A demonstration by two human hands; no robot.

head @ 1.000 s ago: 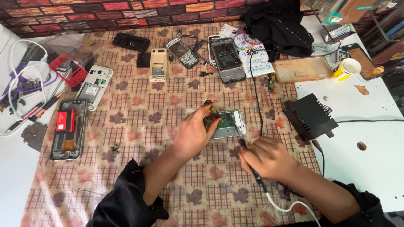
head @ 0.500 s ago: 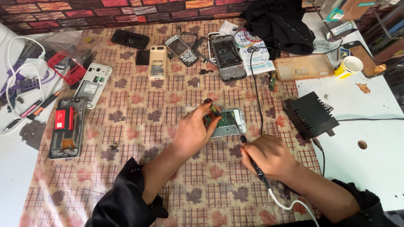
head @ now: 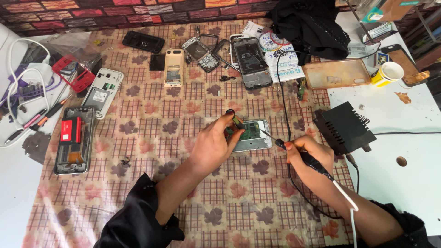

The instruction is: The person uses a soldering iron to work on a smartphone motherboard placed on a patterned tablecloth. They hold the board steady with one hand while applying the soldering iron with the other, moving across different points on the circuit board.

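Working at a surface (head: 151,193) under a leaf-patterned checked cloth, with a brick-patterned wall (head: 92,11) behind, your left hand (head: 216,142) has its fingers pressed onto the opened phone (head: 251,136) mid-cloth. Your right hand (head: 310,154) has fingers wrapped round a soldering iron (head: 301,156), its tip on the phone's board. Phone shells (head: 173,68) lie scattered beyond.

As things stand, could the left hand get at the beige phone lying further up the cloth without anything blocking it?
Probably yes. The left hand is on the opened phone, and only bare patterned cloth lies between it and the beige phone. It would have to let go of the opened phone first.
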